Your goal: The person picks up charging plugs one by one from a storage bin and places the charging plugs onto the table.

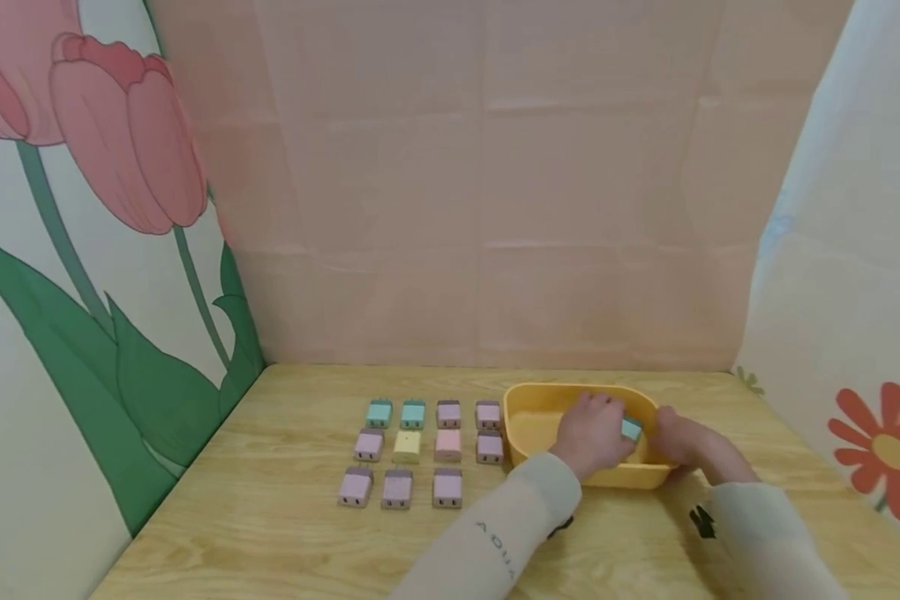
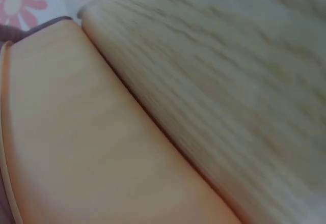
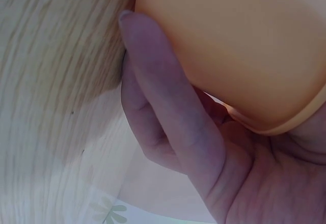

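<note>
A yellow plastic tub stands at the right of the table. My left hand reaches over its near rim, fingers curled down inside, and holds a teal charger plug; the fingertips are hidden. At the tub's right end my right hand grips the wall. In the right wrist view, its fingers lie along the outside of the tub, with the rim at the base of the thumb. The left wrist view shows mainly the tub's outer wall.
Left of the tub, charger plugs sit in rows: teal plugs, several lilac plugs, a yellow plug and a pink plug. A pink backdrop rises behind the wooden table, with flowered panels either side.
</note>
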`<state>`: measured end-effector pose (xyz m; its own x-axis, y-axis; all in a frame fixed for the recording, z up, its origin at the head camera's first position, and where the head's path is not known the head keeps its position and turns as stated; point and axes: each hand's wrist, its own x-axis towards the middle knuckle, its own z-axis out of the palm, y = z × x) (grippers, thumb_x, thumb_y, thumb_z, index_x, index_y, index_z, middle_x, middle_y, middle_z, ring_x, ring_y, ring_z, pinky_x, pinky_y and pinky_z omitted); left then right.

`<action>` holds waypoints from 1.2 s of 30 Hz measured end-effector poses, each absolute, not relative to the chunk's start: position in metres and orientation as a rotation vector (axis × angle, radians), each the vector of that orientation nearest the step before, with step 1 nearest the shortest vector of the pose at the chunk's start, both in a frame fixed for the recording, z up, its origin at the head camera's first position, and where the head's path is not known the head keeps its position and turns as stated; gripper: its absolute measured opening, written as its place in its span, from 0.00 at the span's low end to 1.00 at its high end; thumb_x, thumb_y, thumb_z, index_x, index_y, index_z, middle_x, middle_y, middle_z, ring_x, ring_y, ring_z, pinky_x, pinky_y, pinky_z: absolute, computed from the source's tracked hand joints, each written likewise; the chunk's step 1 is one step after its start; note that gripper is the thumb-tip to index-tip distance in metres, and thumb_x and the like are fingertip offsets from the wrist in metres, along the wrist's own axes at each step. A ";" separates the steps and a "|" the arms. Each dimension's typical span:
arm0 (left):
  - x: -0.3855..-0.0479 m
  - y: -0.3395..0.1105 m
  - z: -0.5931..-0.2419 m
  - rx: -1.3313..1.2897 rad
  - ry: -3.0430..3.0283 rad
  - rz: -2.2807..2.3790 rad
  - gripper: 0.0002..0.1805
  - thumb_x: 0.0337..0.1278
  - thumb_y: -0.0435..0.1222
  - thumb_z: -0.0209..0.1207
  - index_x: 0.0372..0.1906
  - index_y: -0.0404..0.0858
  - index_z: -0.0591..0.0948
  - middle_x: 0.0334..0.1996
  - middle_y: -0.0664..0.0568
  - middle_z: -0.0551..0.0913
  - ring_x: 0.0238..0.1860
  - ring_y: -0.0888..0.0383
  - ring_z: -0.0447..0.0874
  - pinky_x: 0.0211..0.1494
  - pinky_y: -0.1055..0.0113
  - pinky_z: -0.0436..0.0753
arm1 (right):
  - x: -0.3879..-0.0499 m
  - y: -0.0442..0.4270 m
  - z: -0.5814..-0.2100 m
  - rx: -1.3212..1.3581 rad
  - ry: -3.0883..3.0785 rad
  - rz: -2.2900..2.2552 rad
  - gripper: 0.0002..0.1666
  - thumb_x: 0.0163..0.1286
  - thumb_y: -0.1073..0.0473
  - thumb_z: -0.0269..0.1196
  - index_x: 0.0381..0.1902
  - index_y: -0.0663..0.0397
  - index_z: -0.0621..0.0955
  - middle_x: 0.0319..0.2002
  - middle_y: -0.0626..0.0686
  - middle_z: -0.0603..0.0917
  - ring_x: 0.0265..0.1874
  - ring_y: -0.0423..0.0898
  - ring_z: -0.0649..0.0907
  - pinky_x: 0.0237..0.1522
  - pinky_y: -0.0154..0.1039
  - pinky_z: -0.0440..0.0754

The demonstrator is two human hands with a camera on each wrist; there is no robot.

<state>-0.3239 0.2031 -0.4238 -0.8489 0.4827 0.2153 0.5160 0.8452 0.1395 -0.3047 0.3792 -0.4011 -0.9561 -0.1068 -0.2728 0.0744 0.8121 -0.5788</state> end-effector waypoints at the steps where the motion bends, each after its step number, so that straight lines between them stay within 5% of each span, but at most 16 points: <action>1: -0.325 0.204 -0.424 -0.784 -2.841 -0.273 0.20 0.65 0.63 0.69 0.55 0.61 0.83 0.54 0.72 0.84 0.57 0.68 0.79 0.59 0.75 0.80 | -0.305 0.379 -0.401 -0.021 2.707 -0.881 0.21 0.79 0.69 0.42 0.60 0.85 0.54 0.41 0.68 0.72 0.28 0.50 0.84 0.33 0.49 0.92; 10: -0.332 0.208 -0.425 -0.843 -2.840 -0.248 0.18 0.64 0.61 0.71 0.51 0.60 0.83 0.48 0.71 0.85 0.47 0.68 0.78 0.47 0.75 0.79 | -0.305 0.379 -0.404 -0.045 2.735 -0.876 0.18 0.77 0.70 0.45 0.56 0.82 0.58 0.40 0.67 0.73 0.30 0.51 0.84 0.34 0.49 0.92; 15: -0.340 0.210 -0.432 -0.853 -2.793 -0.231 0.11 0.63 0.55 0.72 0.38 0.58 0.83 0.35 0.69 0.83 0.39 0.66 0.79 0.34 0.71 0.78 | -0.305 0.377 -0.404 -0.044 2.737 -0.865 0.18 0.75 0.71 0.47 0.55 0.81 0.59 0.40 0.66 0.73 0.31 0.51 0.84 0.34 0.48 0.92; 20: -0.334 0.208 -0.426 -0.853 -2.810 -0.170 0.14 0.62 0.54 0.71 0.29 0.56 0.79 0.26 0.66 0.78 0.31 0.67 0.77 0.27 0.69 0.76 | -0.303 0.376 -0.402 -0.019 2.722 -0.874 0.18 0.77 0.70 0.46 0.56 0.81 0.58 0.41 0.66 0.73 0.34 0.53 0.83 0.36 0.49 0.92; 36: -0.338 0.213 -0.436 -0.880 -2.822 -0.172 0.17 0.61 0.61 0.73 0.29 0.58 0.83 0.32 0.67 0.80 0.31 0.68 0.75 0.29 0.71 0.76 | -0.304 0.375 -0.402 -0.025 2.746 -0.872 0.20 0.75 0.69 0.52 0.55 0.81 0.60 0.41 0.67 0.72 0.32 0.51 0.84 0.32 0.48 0.93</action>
